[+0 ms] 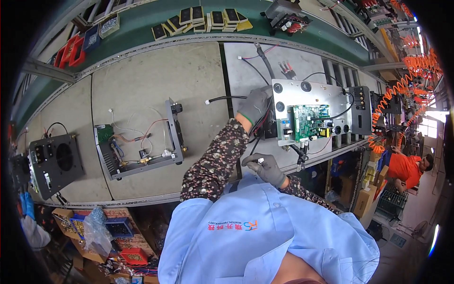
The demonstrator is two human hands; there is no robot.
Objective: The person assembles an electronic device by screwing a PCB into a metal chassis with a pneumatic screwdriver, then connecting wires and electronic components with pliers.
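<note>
A silver metal plate assembly (pixel 312 92) carries a green circuit board (pixel 309 120), with a dark panel (pixel 363 111) at its right end. My left hand (pixel 255 105), in a grey glove, is at the plate's left edge, over black cables; its fingertips are partly hidden there. Nearer to me, my right hand (pixel 267 169), also gloved, is closed in a pinch on a small white connector (pixel 260 161). A black cable (pixel 257 142) hangs between the two hands. Another black lead (pixel 227 98) with a white end sticks out left of my left hand.
An open grey chassis (pixel 142 161) with wires stands to the left, and a dark unit (pixel 56 163) beyond it. Yellow-edged black blocks (pixel 203 19) lie on the green belt (pixel 137 33) behind. Orange coiled hoses (pixel 402 90) hang at right, where a person in orange (pixel 406 168) is seen.
</note>
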